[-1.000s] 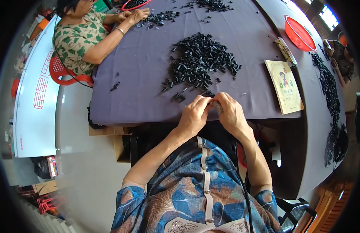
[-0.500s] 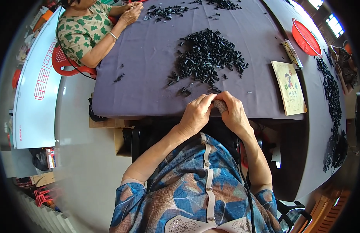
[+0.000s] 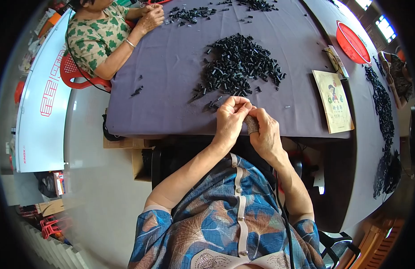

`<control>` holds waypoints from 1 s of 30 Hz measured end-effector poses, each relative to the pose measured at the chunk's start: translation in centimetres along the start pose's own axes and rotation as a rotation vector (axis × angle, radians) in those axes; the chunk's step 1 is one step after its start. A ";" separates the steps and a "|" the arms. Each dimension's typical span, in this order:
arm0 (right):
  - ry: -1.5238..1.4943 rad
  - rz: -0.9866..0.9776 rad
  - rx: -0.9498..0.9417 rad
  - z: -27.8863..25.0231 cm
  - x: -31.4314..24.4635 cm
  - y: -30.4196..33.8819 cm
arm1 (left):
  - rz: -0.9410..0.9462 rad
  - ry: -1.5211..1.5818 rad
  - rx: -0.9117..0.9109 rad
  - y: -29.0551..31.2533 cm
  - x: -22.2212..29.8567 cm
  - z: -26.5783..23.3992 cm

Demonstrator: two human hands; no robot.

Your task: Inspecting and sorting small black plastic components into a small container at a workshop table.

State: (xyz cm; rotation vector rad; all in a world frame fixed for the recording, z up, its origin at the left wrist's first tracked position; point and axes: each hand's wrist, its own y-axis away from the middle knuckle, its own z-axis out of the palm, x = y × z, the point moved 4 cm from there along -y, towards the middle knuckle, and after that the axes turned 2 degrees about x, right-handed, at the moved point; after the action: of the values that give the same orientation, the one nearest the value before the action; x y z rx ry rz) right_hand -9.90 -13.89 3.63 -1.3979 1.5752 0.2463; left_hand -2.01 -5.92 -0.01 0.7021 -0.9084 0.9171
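Note:
Both my hands meet over the near edge of the table, fingertips pinched together. My left hand [image 3: 230,123] is closed, its thumb and forefinger touching the fingertips of the other hand. My right hand [image 3: 266,133] is closed too, with a greyish-brown wrap [image 3: 251,124] around one finger. Whatever sits between the fingertips is too small and covered to make out. Just beyond them spreads a large heap of small black tubular pieces [image 3: 243,62]. A few loose black pieces [image 3: 212,105] lie by my left fingers.
A purple-grey cloth covers the table [image 3: 171,98]. To the right lie a yellow booklet [image 3: 333,102] and a red basket [image 3: 352,42]. More black pieces [image 3: 381,112] run along the right side. At the far left a person in a leaf-print top [image 3: 102,36] works by another pile [image 3: 191,15].
My hands have shifted slightly: the left has risen a little, away from me, and the right has turned and dropped slightly. The other person's hands have moved a little lower.

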 end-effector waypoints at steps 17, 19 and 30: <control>0.064 0.005 -0.014 -1.0 1.5 -0.3 | -0.090 -0.282 -0.138 0.2 -1.1 -0.8; 0.101 -0.001 -0.008 -1.0 1.4 -0.3 | -0.077 -0.272 -0.148 0.4 -1.4 -1.0; -0.061 -0.047 0.049 -1.0 2.3 -0.6 | -0.276 0.013 -0.276 0.2 -1.1 -1.7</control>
State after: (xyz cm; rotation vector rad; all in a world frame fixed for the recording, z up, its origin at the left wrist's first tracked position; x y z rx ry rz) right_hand -9.57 -16.31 2.68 -1.3758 1.4871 0.2191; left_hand -1.95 -4.88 -1.74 0.5651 -0.8798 0.5384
